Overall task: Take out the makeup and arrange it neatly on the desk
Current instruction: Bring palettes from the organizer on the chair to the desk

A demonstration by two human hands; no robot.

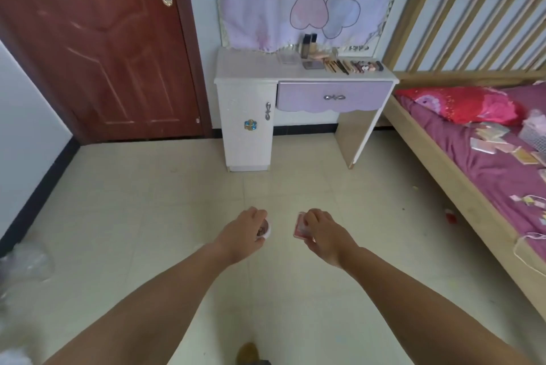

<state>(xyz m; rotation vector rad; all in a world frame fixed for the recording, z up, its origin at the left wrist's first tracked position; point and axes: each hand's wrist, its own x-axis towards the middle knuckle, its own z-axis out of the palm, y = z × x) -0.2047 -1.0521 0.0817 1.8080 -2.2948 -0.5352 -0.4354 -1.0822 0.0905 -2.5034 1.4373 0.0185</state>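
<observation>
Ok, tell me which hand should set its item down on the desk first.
Right, probably. The right hand holds a pink rectangular case and is on the side of the makeup row on the desk. The left hand grips a round compact, towards the desk's bare side. Both are equally far away.

Tiled floor [147,217] (pale), brown door [97,48]

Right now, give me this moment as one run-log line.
left hand: holds round compact | right hand: holds pink case | desk: ahead, brushes lined up | bed: more items
</observation>
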